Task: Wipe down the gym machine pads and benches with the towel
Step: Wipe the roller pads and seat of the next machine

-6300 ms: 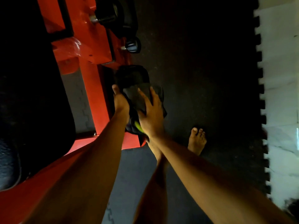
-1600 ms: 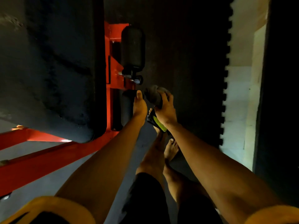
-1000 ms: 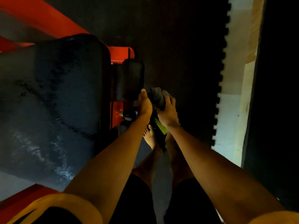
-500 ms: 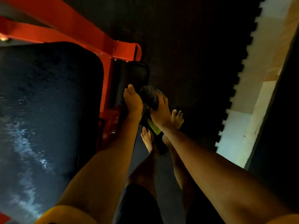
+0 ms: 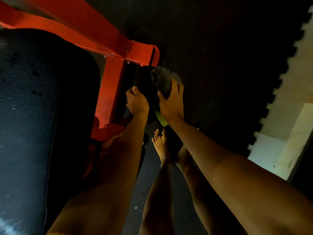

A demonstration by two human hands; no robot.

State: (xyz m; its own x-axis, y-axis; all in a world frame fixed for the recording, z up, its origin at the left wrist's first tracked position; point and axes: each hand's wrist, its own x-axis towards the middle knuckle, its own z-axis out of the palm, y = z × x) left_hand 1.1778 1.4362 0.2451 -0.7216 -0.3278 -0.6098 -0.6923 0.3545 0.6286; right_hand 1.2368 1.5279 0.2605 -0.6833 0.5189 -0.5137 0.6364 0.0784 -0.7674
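Observation:
A small black roller pad (image 5: 144, 82) sticks out from the red machine frame (image 5: 111, 92) near the middle of the view. My left hand (image 5: 137, 102) grips its near side with curled fingers. My right hand (image 5: 171, 102) holds a bunched grey towel (image 5: 160, 78) with a lime-green edge against the pad's right side. Most of the pad is hidden by both hands and the dark. A large black bench pad (image 5: 33, 116) fills the left side, with damp streaks on it.
Red frame beams (image 5: 81, 26) run across the top left. Black rubber floor matting (image 5: 220, 65) with a toothed edge meets pale tiles (image 5: 288, 99) on the right. My bare feet (image 5: 160, 146) stand just below the hands.
The view has swung and tilted, so the bench pad and frame sit further left. Both hands stay on the small pad, and the towel has moved slightly up along it.

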